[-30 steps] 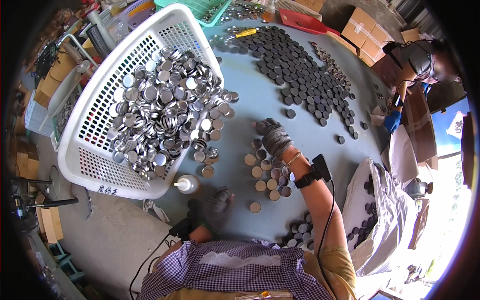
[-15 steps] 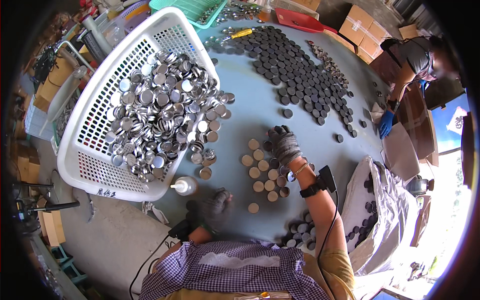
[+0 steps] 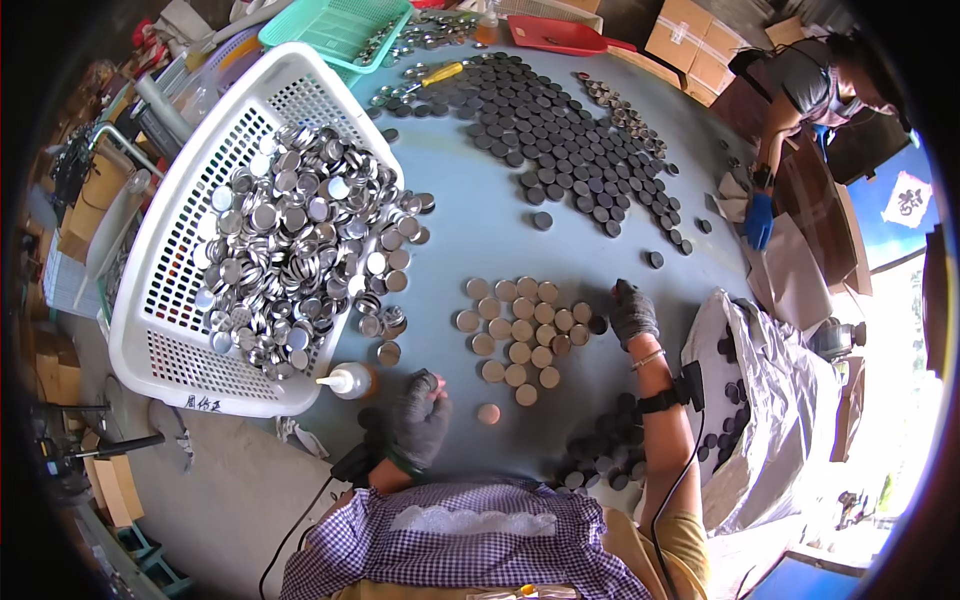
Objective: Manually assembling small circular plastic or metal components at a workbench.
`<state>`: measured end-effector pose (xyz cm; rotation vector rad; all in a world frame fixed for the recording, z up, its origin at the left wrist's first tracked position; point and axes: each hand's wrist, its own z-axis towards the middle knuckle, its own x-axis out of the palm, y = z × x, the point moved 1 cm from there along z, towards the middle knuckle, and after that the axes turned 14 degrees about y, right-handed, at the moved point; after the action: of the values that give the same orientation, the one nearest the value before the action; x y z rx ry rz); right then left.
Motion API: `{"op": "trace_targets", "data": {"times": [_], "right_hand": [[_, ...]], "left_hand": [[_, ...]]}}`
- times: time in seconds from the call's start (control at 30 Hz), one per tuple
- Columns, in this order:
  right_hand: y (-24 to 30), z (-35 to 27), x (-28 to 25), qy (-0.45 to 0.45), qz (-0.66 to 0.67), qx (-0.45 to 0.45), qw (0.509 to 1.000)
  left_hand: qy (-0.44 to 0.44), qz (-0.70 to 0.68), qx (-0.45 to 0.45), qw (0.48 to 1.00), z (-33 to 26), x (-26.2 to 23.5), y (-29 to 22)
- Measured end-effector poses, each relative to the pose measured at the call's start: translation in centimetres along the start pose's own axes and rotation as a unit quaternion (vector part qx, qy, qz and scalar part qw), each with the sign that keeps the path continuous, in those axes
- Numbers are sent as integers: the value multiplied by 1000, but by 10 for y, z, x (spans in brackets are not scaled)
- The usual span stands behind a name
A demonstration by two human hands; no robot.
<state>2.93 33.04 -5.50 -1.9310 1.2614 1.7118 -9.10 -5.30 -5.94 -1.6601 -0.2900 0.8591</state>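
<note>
My left hand [image 3: 420, 422], in a grey glove with bare fingertips, is curled closed above the near table, right of a small squeeze bottle [image 3: 350, 381]. My right hand [image 3: 634, 314], gloved alike, has its fingers drawn together beside a dark round disc [image 3: 597, 325]. Whatever either hand may hold is hidden. Left of the right hand lies a loose group of tan-faced round discs [image 3: 521, 330], flat and mostly in one layer. One disc [image 3: 488, 413] lies apart, nearer me. A pile of black discs [image 3: 605, 450] sits by my right forearm.
A white perforated basket [image 3: 150, 375] full of silver round caps [image 3: 290, 230] stands at left. Many black discs [image 3: 560, 140] cover the far table [image 3: 450, 210]. A yellow-handled screwdriver [image 3: 442, 74], red dustpan [image 3: 555, 34], green basket [image 3: 335, 40] and silvery sack [image 3: 770, 420] surround them. A blue-gloved co-worker works at right.
My right hand has moved right, off the disc group, uncovering more tan-faced discs. The left hand has shifted slightly left. The whole view has shifted a little.
</note>
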Motion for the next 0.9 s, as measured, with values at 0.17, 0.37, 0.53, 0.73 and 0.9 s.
{"op": "trace_targets", "data": {"times": [0.17, 0.37, 0.53, 0.73, 0.9], "right_hand": [[-2, -17, 8, 77, -26, 19, 997], [39, -13, 12, 67, 7, -30, 997], [54, -2, 14, 122, -37, -62, 990], [28, -14, 26, 51, 67, -116, 990], [9, -57, 17, 78, -24, -50, 995]], "left_hand": [[-99, 112, 150, 977, 45, 4, -19], [-75, 136, 131, 979, 113, 10, -5], [-14, 96, 141, 985, 144, 31, 5], [10, 30, 189, 982, 142, 46, 8], [-29, 163, 217, 962, 89, 31, -33]]}}
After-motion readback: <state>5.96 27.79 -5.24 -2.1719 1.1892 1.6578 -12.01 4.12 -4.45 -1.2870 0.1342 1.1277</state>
